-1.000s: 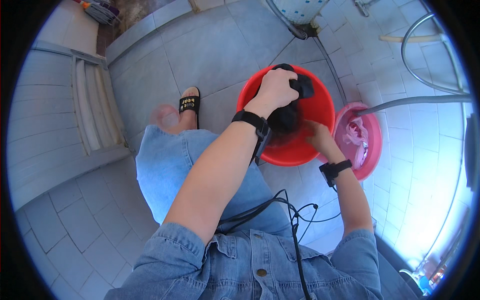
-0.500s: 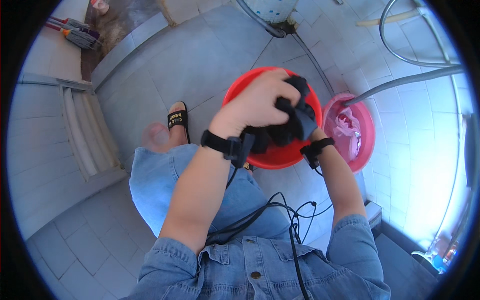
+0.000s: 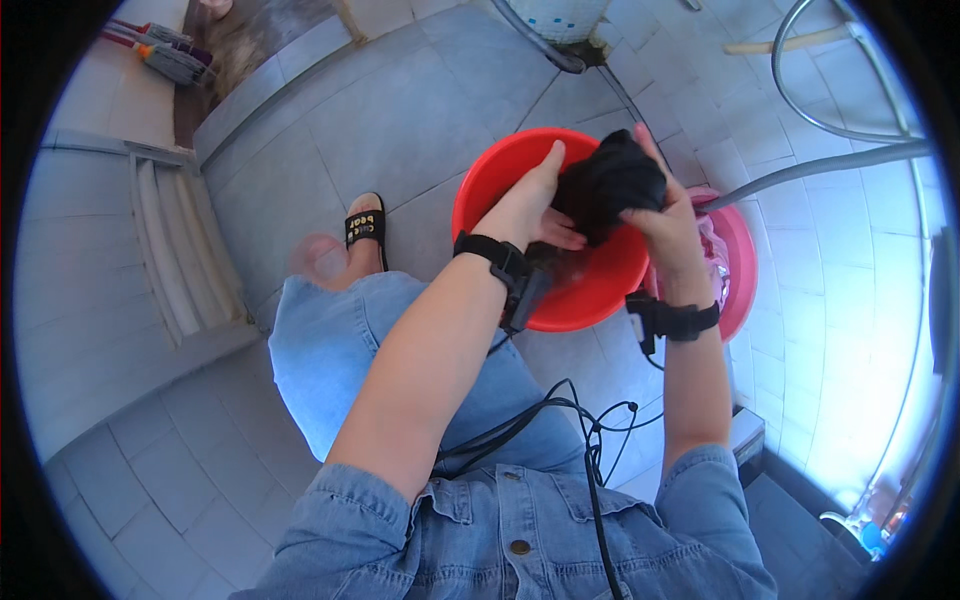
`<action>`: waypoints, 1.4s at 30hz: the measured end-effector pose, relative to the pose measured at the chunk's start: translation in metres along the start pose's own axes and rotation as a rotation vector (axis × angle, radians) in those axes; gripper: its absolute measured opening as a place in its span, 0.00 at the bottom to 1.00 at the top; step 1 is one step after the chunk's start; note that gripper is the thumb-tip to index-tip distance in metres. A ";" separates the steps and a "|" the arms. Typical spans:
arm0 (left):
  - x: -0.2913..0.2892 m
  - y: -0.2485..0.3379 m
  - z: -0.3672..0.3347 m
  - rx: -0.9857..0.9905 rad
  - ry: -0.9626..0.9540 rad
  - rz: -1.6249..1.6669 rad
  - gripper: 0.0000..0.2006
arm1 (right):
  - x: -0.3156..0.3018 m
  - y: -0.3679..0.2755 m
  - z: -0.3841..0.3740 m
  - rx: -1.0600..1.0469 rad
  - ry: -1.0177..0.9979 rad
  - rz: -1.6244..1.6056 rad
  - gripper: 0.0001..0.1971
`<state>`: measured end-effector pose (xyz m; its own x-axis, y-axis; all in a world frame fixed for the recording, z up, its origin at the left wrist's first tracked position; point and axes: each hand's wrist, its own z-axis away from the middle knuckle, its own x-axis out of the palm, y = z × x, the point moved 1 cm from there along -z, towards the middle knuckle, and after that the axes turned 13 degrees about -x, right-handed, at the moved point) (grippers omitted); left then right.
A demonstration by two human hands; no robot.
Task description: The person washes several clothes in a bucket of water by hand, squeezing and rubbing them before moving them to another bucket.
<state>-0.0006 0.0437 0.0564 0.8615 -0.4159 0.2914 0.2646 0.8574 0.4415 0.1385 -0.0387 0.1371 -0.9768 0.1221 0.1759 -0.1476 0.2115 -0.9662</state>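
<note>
A bunched black wet-looking cloth (image 3: 612, 188) is held between my two hands over the far right of a red basin (image 3: 487, 172). My left hand (image 3: 530, 205) cups it from the left, thumb up and fingers tucked under its near side. My right hand (image 3: 668, 222) grips the right side of the bundle, its fingers along the outer edge and its thumb on the near face. The cloth's far underside is hidden. Some cloudy water seems to show in the basin below my hands. What garment the cloth is, I cannot tell.
Against the tiled wall a pink bucket (image 3: 742, 262) stands partly behind my right wrist, with a pink plastic bag (image 3: 716, 255) in it. A grey hose (image 3: 820, 170) runs into it. Black cables (image 3: 520, 425) cross my lap. Mops (image 3: 172, 60) lean at the far left.
My left hand has gone from gripping the cloth from above to its left side. My right hand has come up out of the basin onto the cloth's right side. The cloth is more tightly bunched.
</note>
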 end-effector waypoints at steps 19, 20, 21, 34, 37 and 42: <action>0.034 -0.009 0.014 0.988 0.697 -0.359 0.05 | 0.007 0.085 -0.003 0.523 0.532 -0.520 0.13; 0.033 -0.008 0.013 0.989 0.693 -0.357 0.05 | 0.003 0.086 -0.003 0.512 0.522 -0.427 0.13; 0.030 -0.006 0.011 0.876 0.591 -0.348 0.05 | -0.001 0.085 -0.002 0.510 0.524 -0.424 0.13; 0.012 -0.004 0.008 0.694 0.742 -0.878 0.38 | 0.002 0.035 -0.021 0.030 0.202 0.071 0.16; 0.006 0.005 0.005 0.736 0.183 -0.247 0.26 | 0.009 0.031 -0.019 0.036 0.131 -0.043 0.20; 0.005 0.011 0.017 0.789 0.040 0.220 0.21 | -0.029 0.062 0.002 0.228 0.202 0.124 0.29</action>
<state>-0.0012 0.0455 0.0771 0.8771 -0.2390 0.4167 -0.2818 0.4464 0.8493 0.1579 -0.0311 0.0720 -0.9425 0.3277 0.0658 -0.0823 -0.0366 -0.9959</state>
